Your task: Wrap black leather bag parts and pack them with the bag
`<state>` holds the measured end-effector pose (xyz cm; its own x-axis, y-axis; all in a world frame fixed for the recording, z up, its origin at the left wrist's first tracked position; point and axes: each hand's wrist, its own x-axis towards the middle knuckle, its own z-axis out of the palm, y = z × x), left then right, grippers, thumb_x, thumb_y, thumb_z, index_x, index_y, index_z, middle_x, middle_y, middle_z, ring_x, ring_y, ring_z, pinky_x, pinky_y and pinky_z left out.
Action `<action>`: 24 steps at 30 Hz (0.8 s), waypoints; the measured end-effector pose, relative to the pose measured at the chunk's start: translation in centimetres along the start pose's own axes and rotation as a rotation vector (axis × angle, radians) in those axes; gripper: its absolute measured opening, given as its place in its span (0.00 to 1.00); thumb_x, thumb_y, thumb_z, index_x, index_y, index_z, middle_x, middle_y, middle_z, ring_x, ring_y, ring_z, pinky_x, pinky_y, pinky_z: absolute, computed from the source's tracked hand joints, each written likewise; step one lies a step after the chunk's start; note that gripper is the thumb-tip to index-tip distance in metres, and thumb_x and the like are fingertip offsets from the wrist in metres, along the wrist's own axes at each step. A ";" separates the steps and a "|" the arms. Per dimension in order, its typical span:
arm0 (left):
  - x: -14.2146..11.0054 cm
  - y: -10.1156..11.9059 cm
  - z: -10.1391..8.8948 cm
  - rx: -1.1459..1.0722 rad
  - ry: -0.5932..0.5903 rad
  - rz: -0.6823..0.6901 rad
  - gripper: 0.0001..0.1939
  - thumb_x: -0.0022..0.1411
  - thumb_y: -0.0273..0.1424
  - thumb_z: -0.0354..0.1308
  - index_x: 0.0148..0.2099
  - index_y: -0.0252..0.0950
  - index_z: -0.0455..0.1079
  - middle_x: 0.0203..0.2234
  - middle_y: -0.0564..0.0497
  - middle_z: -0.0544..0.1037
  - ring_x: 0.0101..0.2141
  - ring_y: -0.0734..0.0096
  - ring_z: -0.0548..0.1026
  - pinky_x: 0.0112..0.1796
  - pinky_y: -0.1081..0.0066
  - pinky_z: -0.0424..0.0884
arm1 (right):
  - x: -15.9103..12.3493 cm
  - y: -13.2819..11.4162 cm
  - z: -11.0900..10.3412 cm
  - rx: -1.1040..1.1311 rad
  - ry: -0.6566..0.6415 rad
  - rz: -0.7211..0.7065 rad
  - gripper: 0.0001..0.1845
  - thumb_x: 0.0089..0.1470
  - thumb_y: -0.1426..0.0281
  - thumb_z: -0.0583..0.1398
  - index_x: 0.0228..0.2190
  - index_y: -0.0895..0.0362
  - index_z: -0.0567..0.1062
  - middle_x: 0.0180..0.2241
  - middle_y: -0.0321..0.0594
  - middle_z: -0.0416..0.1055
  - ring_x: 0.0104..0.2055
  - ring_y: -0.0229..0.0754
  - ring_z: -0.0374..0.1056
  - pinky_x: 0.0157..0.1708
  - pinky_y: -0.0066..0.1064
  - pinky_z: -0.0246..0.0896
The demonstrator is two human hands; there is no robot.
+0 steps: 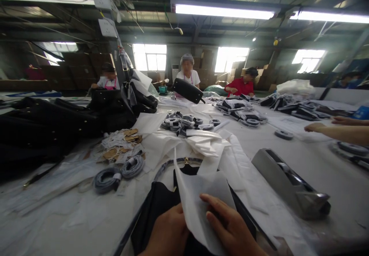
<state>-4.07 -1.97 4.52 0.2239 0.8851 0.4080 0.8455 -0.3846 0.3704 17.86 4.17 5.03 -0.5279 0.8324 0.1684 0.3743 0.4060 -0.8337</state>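
Observation:
A black bag (161, 200) lies in front of me at the table's near edge, its handle (165, 166) wrapped in clear film and a gold-coloured fitting (186, 160) at the top. Over the bag stands a thin white sheet (201, 194), bent upward along its left side. My left hand (168, 229) is closed at the sheet's left edge, its fingertips partly hidden. On the sheet's face rests my right hand (230, 221), its fingers stretched out and slightly apart.
Coiled straps (107, 180) and paper tags (122, 144) lie to the left, before piled black bags (72, 121). A grey tape dispenser (291, 183) stands right. Beyond are white sheets (204, 142) and more coils (181, 122). A co-worker's arm (340, 132) reaches in; other people work opposite.

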 end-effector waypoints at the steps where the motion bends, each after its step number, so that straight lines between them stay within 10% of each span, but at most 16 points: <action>1: 0.9 0.4 -0.3 -0.099 -0.073 -0.043 0.13 0.65 0.30 0.54 0.46 0.48 0.78 0.36 0.57 0.82 0.33 0.74 0.79 0.34 0.79 0.73 | 0.0 -0.1 0.0 0.012 0.005 -0.005 0.24 0.64 0.57 0.56 0.57 0.54 0.72 0.58 0.46 0.71 0.60 0.50 0.66 0.62 0.43 0.60; 11: 4.0 0.1 -3.0 -0.626 -0.459 -0.195 0.13 0.66 0.39 0.57 0.46 0.42 0.79 0.43 0.51 0.81 0.44 0.65 0.77 0.47 0.71 0.71 | 0.0 -0.7 -0.5 0.088 -0.003 0.008 0.23 0.64 0.55 0.56 0.51 0.56 0.77 0.51 0.47 0.77 0.53 0.50 0.73 0.54 0.34 0.68; 20: 4.3 -0.1 -2.6 -0.638 -0.455 -0.155 0.11 0.63 0.39 0.61 0.45 0.43 0.80 0.46 0.54 0.81 0.45 0.66 0.78 0.48 0.73 0.70 | 0.0 0.8 -0.8 -0.035 -0.009 -0.050 0.21 0.62 0.54 0.57 0.49 0.51 0.80 0.42 0.43 0.81 0.35 0.49 0.78 0.49 0.37 0.73; 24: 3.9 0.2 -2.9 -0.627 -0.415 -0.133 0.11 0.65 0.36 0.58 0.47 0.41 0.78 0.46 0.53 0.81 0.45 0.68 0.78 0.48 0.73 0.71 | 0.0 0.8 -0.4 -0.113 -0.020 -0.123 0.20 0.63 0.56 0.57 0.51 0.49 0.78 0.49 0.45 0.78 0.45 0.54 0.77 0.52 0.42 0.72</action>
<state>-4.45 0.66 8.61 0.4080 0.9126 0.0254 0.4721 -0.2347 0.8497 18.52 4.66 4.56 -0.5894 0.7669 0.2540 0.3889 0.5449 -0.7429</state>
